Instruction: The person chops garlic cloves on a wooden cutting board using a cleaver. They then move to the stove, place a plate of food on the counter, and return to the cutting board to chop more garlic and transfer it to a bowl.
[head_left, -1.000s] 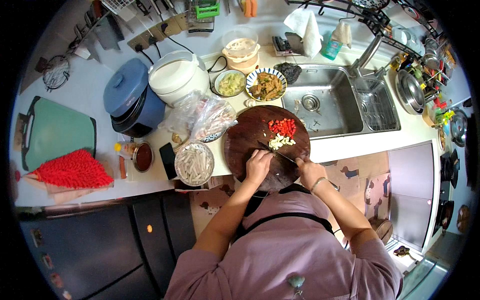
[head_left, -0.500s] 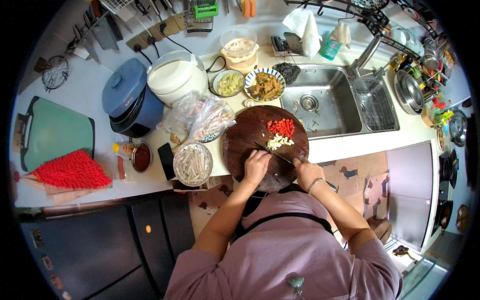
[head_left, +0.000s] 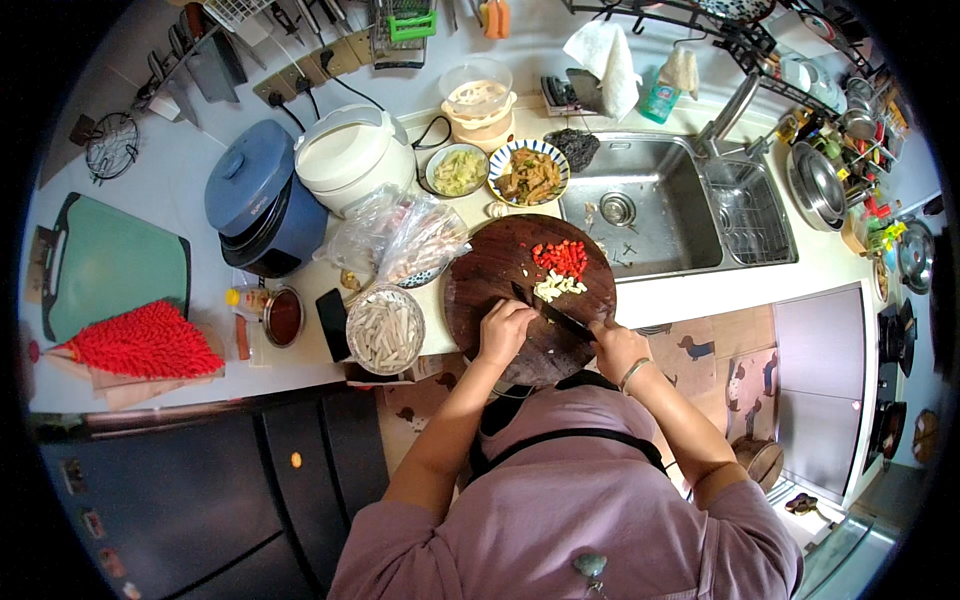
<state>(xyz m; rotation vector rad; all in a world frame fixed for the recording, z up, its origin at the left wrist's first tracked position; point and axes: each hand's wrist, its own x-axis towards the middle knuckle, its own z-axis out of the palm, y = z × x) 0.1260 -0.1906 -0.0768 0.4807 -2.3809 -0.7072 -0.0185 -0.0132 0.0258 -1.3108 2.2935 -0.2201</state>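
Head view: we see the right hand [head_left: 620, 350] gripping a dark knife [head_left: 568, 320] over the round wooden board [head_left: 480, 270], its cut pieces heaped beyond the blade.
The red pieces [head_left: 562, 257] lie chopped in one pile and the pale pieces [head_left: 558, 287] in another just nearer; we judge both largely cut. The left hand [head_left: 506, 330] has its fingers bent together beside the blade; we cannot tell whether they pinch anything, nor how much uncut food is left beneath. The pale pile sits close to the blade, so we judge it could be nudged. Left of the board, a bowl [head_left: 422, 345] of pale strips [head_left: 385, 330] and a clear plastic bag [head_left: 395, 235] crowd the counter [head_left: 700, 292]; the sink [head_left: 665, 220] opens to the right.
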